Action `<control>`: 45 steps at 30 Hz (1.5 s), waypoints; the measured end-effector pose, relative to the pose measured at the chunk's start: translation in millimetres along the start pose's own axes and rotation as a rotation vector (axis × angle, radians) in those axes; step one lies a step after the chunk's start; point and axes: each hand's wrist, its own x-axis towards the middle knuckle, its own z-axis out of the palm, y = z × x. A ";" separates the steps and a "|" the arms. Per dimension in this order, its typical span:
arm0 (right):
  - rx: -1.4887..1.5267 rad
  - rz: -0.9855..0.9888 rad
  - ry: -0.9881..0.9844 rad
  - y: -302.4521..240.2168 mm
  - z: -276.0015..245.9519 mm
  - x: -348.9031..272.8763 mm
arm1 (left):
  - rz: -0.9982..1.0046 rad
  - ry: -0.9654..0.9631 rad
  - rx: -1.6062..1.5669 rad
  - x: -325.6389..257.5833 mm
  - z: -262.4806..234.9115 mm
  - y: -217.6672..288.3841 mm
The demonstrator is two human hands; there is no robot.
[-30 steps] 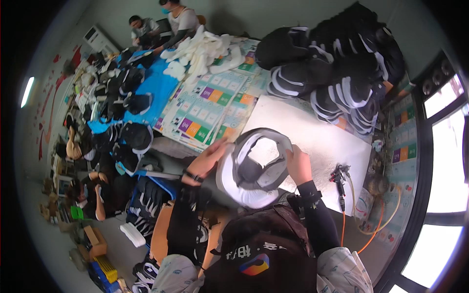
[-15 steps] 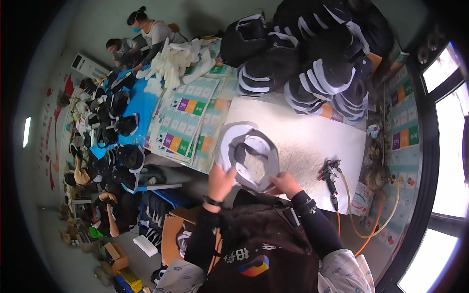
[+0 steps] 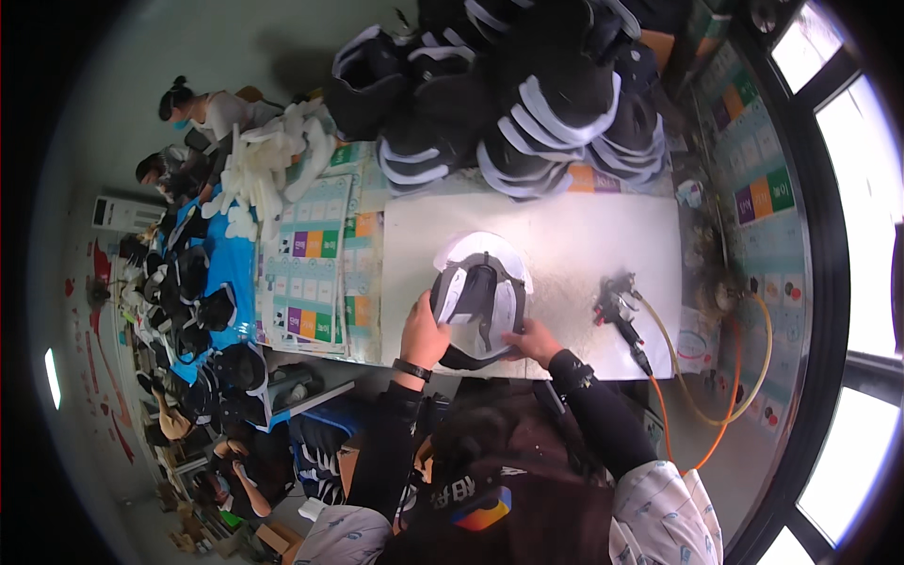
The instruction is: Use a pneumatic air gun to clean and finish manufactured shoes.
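Beyond the grip, at the far edge of the white board, a big heap of black-and-white helmet shells leans in a loose stack; any push of the held piece away from the person could nudge it and bring shells sliding down onto the work. The board itself lies under both hands. Between them sits the grey-and-white helmet shell, resting on the board near its front edge, so a slip toward the body could tip it off. The left hand clasps its left rim; the right hand holds the lower right edge. Right of the grip lies a spray gun, whose orange hose could snag a sleeve.
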 end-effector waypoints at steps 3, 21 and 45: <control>-0.332 -0.086 0.029 10.4 -26.4 -19.6 | 0.070 0.137 0.071 -8.9 9.7 20.4; -1.493 -0.349 0.836 4.1 -173.2 -73.8 | 0.118 0.040 0.114 8.2 32.3 20.3; -0.905 -0.455 0.311 -43.1 -21.0 -103.8 | 0.140 0.104 0.165 27.1 54.0 33.3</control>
